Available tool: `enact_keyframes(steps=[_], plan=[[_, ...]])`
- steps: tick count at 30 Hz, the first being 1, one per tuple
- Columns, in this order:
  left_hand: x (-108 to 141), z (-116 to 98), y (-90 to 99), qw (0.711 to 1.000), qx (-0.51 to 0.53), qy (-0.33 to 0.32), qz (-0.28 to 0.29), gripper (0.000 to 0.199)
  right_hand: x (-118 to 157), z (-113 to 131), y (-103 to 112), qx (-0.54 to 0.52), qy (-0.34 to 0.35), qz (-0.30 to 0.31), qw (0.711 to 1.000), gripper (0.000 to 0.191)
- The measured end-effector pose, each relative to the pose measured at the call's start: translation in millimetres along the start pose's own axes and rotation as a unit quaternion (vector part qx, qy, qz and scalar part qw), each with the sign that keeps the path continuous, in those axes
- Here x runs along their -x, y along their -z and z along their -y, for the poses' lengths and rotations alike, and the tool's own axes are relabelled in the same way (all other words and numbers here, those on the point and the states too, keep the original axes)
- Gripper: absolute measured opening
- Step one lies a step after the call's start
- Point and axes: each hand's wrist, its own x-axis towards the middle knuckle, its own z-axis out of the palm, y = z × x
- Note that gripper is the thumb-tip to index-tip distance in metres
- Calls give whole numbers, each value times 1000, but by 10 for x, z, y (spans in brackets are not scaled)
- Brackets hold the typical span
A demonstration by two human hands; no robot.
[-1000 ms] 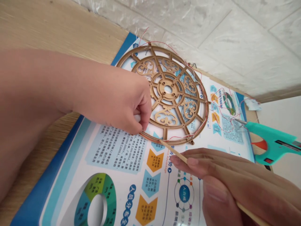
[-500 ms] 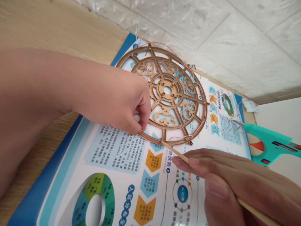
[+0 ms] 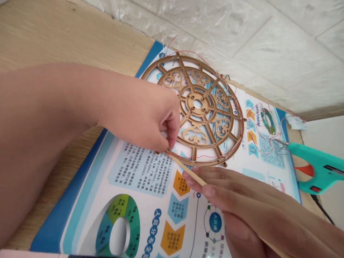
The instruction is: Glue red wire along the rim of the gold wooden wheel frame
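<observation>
A bronze-coloured openwork wheel (image 3: 194,148) with scroll-shaped panels lies on a printed sheet (image 3: 88,179). Thin red and white wire (image 3: 209,156) runs along its rim. At the rim's near left edge, my left hand (image 3: 150,114) is closed in a pinch; what the fingertips hold is hidden. My right hand (image 3: 242,200) grips a thin wooden stick (image 3: 189,171) between thumb and fingers. The stick's tip touches the rim close beside my left fingertips.
A teal glue gun (image 3: 317,161) with an orange trigger lies at the right, its nozzle over the sheet. Loose red wires (image 3: 258,120) curl between it and the wheel. A wrapped, pale wall (image 3: 215,32) stands behind the wooden table (image 3: 53,32).
The stick's tip has slid left along the rim, up to my left fingertips, and my right hand moved left with it. The whole view has shifted slightly.
</observation>
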Motion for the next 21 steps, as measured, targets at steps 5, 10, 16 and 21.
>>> enact_keyframes(steps=[5,10,16,21], plan=[[2,-10,5,1000,-7,3,11,16,-2,-21,-14,9,15,6,1000,34],[-2,-15,-12,1000,-16,3,0,15,-9,-29,-7,2,6,16,1000,37],[11,-26,-15,1000,-17,11,-10,16,-28,-10,-28,-3,-21,3,1000,32],[23,-37,-22,1000,-23,16,-12,16,-49,33,-109,-14,-45,-29,998,28]])
